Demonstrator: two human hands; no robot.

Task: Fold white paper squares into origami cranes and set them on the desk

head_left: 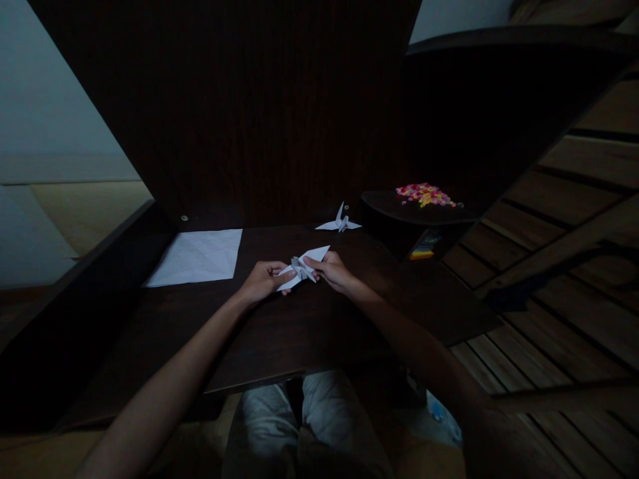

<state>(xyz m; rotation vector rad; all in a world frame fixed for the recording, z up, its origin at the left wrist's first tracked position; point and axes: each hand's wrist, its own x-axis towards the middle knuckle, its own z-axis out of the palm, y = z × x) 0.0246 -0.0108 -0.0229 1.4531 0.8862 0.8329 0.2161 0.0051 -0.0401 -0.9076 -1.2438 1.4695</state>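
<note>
A white origami crane [301, 269] with spread wings is held between my two hands, just over the dark desk top. My left hand [263, 279] pinches its left wing, thumb on top and fingers beneath. On the other side, my right hand [335, 269] grips the right wing near its base, and that wing's pointed tip sticks out past my fingers. A second white paper crane [341, 225] stands farther back on the desk, apart from both hands. Some fingertips are hidden under the paper.
White sheets of paper [200, 256] lie at the desk's left. A raised rounded shelf [384, 206] at the right bears a pile of small colourful pieces [428, 195]. Below it is a yellow-edged stack [422, 254]. A dark side panel [90, 273] borders the left.
</note>
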